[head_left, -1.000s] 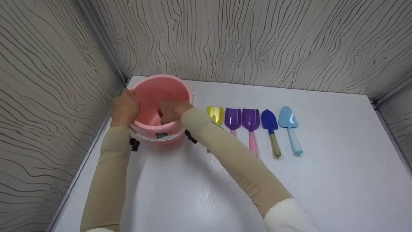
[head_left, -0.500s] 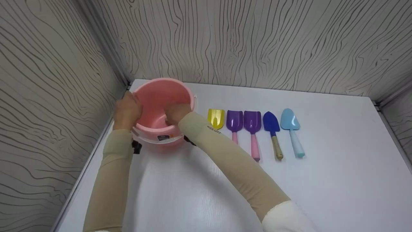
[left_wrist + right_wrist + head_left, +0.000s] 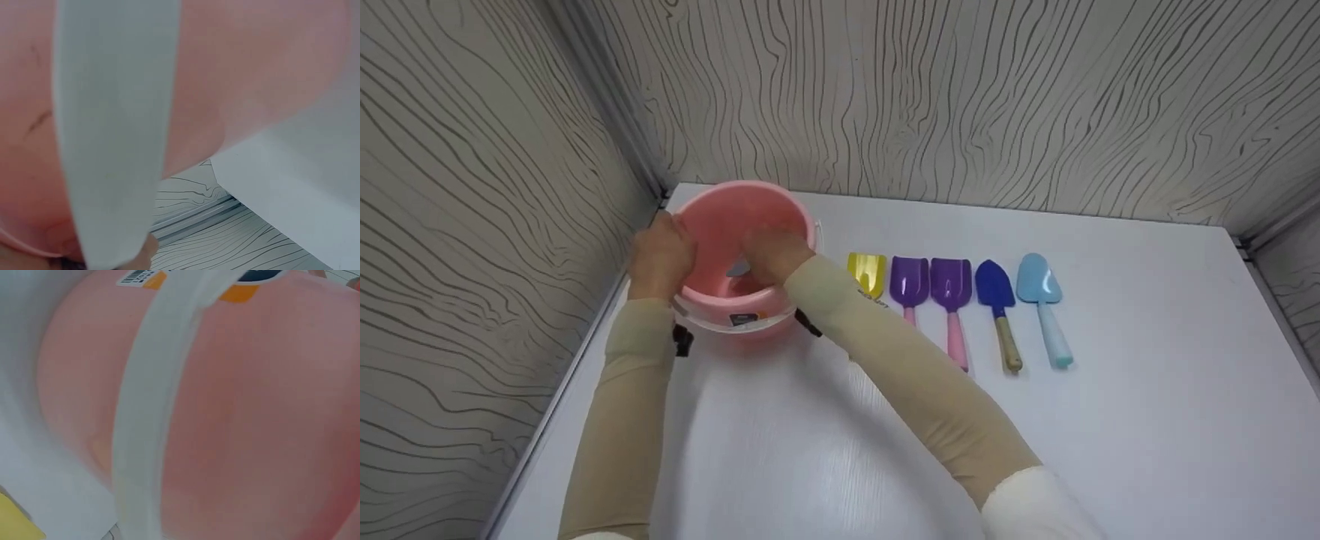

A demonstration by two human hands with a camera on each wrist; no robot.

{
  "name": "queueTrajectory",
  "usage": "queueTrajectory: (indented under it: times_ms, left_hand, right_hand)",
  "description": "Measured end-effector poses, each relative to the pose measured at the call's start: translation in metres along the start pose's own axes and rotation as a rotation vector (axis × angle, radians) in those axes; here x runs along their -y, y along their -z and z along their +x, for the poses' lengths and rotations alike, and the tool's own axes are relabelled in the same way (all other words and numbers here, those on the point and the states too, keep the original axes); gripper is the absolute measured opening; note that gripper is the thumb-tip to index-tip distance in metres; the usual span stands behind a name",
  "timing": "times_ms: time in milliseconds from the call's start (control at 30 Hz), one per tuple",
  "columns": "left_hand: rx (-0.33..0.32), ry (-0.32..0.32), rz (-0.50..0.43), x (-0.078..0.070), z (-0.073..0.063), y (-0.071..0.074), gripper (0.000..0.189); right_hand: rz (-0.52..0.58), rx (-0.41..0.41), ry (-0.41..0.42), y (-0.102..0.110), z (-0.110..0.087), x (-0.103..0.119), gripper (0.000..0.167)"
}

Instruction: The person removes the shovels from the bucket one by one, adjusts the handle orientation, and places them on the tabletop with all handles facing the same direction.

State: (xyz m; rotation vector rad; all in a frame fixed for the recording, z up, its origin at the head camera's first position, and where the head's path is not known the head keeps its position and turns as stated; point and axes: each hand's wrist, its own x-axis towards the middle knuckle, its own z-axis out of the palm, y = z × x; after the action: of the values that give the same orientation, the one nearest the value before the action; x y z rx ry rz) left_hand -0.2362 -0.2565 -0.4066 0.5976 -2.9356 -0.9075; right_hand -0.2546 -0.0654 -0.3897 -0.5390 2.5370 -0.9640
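Note:
A pink bucket (image 3: pixel 720 304) with a white handle (image 3: pixel 115 129) stands upright at the table's left back. My left hand (image 3: pixel 661 255) grips its left rim, with the fingers partly hidden. Reaching over the front right rim, my right hand (image 3: pixel 776 251) is down inside the bucket. A small grey blade-shaped thing (image 3: pixel 739 268) pokes out at its left side. The fingers look curled round it, though the bucket and wrist hide most of them. The right wrist view shows mainly the bucket's outer wall and its handle.
Right of the bucket lies a row of toy shovels: a yellow one (image 3: pixel 868 271) partly under my right sleeve, a left purple one (image 3: pixel 910 281), a right purple one (image 3: pixel 952 283), a blue trowel (image 3: pixel 995 285) and a light blue one (image 3: pixel 1039 281). Patterned panels stand behind and left.
The grey blade-shaped thing now shows beside my right hand inside the bucket; half a second ago it was out of sight. My left hand stays on the rim.

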Motion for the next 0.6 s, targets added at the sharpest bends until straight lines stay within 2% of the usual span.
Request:
queueTrajectory:
  times_ms: [67, 200, 300, 400, 600]
  left_hand:
    - [-0.009, -0.01, 0.013, 0.0, 0.001, 0.0, 0.058]
    - [-0.039, -0.045, 0.04, 0.002, 0.002, 0.0, 0.056]
    - [-0.065, -0.071, 0.06, 0.003, 0.003, -0.001, 0.054]
    - [-0.057, -0.061, 0.055, 0.001, 0.003, -0.003, 0.054]
    - [-0.013, -0.006, 0.04, -0.001, 0.001, -0.002, 0.054]
  right_hand:
    - [-0.132, 0.006, 0.054, 0.005, 0.004, 0.0, 0.037]
    - [-0.3, -0.015, 0.143, 0.012, 0.01, 0.0, 0.043]
    - [-0.41, -0.024, 0.208, 0.017, 0.013, -0.001, 0.035]
    - [-0.408, -0.011, 0.219, 0.021, 0.012, -0.002, 0.03]
    - [-0.387, -0.02, 0.226, 0.024, 0.01, 0.0, 0.034]
